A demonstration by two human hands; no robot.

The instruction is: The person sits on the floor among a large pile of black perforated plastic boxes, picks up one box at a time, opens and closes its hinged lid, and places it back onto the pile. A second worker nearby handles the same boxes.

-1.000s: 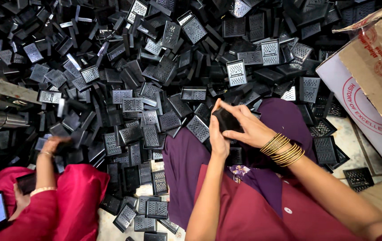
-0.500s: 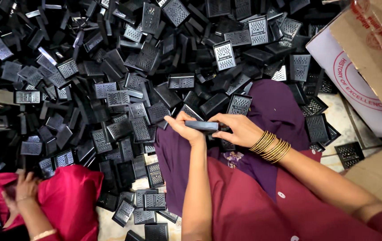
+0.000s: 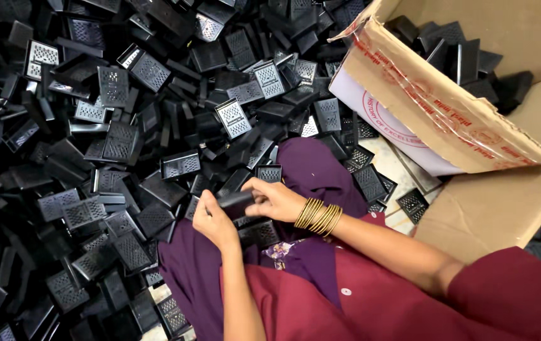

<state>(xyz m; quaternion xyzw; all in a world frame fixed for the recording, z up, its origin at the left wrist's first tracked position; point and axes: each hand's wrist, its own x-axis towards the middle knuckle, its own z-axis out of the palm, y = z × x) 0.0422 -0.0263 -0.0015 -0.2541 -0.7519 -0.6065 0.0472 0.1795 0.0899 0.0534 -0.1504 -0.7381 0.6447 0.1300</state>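
1 head view; looks steeply down; close

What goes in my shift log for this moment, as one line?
left hand: holds black plastic part | right hand: holds same part | pile of black grilled parts ahead | cardboard box right

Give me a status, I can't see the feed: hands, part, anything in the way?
Left hand and right hand both grip one black part over the lap. Pile of parts ahead, box to the right. Nothing between the hands.
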